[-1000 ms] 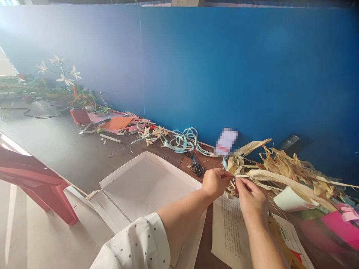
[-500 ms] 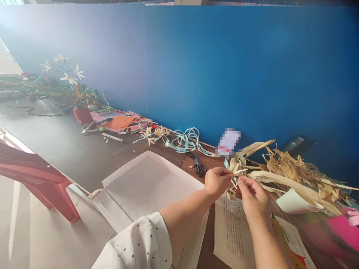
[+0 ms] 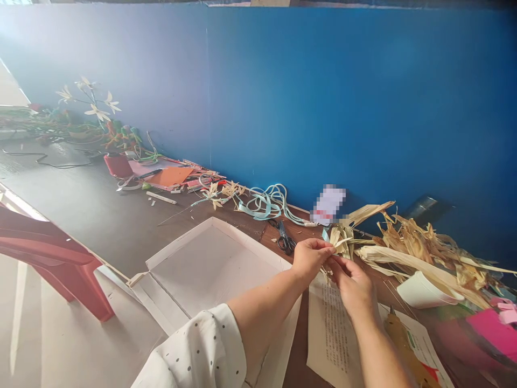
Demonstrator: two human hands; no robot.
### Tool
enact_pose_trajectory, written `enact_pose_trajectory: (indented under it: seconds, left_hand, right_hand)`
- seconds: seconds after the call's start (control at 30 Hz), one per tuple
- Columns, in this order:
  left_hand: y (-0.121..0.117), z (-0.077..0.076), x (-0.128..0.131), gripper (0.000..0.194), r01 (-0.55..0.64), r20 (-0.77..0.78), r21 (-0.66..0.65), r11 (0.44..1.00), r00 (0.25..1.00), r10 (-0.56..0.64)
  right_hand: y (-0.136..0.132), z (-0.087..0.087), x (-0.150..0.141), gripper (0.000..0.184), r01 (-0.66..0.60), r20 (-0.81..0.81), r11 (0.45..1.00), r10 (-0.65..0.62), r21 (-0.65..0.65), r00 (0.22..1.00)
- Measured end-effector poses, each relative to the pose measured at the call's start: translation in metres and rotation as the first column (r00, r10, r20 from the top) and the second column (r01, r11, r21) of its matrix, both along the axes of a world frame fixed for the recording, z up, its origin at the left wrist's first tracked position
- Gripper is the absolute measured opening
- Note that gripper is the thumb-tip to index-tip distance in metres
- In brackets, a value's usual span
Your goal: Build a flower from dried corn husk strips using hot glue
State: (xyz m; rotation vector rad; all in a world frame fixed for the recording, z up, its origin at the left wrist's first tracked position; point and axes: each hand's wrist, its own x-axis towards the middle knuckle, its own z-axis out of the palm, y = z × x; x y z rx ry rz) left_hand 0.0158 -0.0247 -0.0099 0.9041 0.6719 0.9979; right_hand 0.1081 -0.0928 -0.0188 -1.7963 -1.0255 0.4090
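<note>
My left hand (image 3: 310, 261) is closed in a pinch, its thumb and fingertips on a small pale corn husk piece (image 3: 337, 247). Close against it, my right hand (image 3: 357, 288) has its fingers pinched at the lower end of the same small work, mostly hidden behind the fingers. Pale petal-like bits (image 3: 326, 272) show just beneath the two hands. Dried corn husks (image 3: 407, 237) lie in a loose heap to the right and behind. Left of my left hand are black scissors (image 3: 285, 240).
An open white cardboard box lid (image 3: 218, 264) lies at the left. Printed paper (image 3: 329, 334), a glue gun (image 3: 404, 342) and a white cup (image 3: 428, 291) are at the right. Blue cord (image 3: 274, 199) and husk flowers (image 3: 218, 193) line the blue wall (image 3: 302, 97). A red chair (image 3: 52, 248) stands left.
My right hand has shifted left and slightly down, its fingertips now under my left hand's. My left hand has barely moved. More of the glue gun shows.
</note>
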Motion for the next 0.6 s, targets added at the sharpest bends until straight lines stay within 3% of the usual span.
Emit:
enact_pose_trajectory:
  seconds: [0.23,0.4,0.6]
  left_hand:
    - [0.0018,-0.0021,0.0014,0.039,0.092,0.119,0.024,0.995,0.988,-0.094]
    - [0.0019,-0.0025,0.0006,0.039,0.069,0.109,0.002,0.998,0.992,-0.069]
    - [0.002,-0.0054,0.0032,0.037,0.067,0.098,0.006,0.998,0.993,-0.067]
  right_hand:
    - [-0.0004,-0.0105,0.0112,0.051,-0.003,-0.079,0.995,0.011,0.098,0.997]
    - [0.0006,-0.0097,0.0082,0.055,-0.016,-0.138,0.993,0.033,0.121,0.99]
    - [0.001,-0.007,0.0087,0.052,0.091,0.009,0.994,-0.091,0.054,0.996]
